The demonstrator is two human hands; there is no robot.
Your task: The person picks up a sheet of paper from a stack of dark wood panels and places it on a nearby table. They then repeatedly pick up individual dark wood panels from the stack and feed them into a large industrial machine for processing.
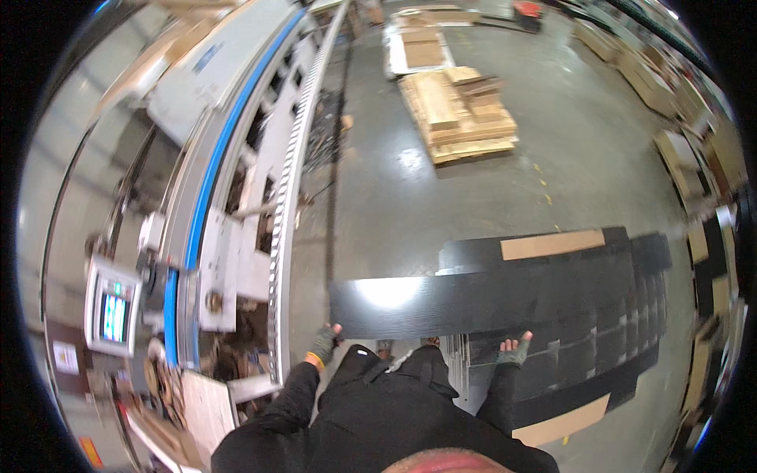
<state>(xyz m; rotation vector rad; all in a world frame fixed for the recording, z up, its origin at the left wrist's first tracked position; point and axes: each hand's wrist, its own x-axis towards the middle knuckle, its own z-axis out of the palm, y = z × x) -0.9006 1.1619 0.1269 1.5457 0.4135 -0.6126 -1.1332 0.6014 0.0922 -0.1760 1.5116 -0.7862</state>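
Note:
A long black board (pixel 426 306) with a wood-grain sheen lies crosswise in front of me, its left end off the stack and above the floor. My left hand (pixel 325 344), in a grey fingerless glove with a yellow band at the wrist, is closed on the board's near left corner. Farther right, my right hand (pixel 514 350), gloved the same way, is at the near long edge with its bare fingertips against the board. Under and beyond the board's right part is a wide stack of black boards (pixel 599 347), with brown strips (pixel 552 244) on it.
Along my left runs a long machine with a blue rail (pixel 225 150) and a slotted white edge (pixel 285 213). Its lit control screen (pixel 114 318) stands nearer me. Ahead, a pallet of pale wooden boards (pixel 457 118) sits on the grey floor. More stacked panels (pixel 631 71) line the right side.

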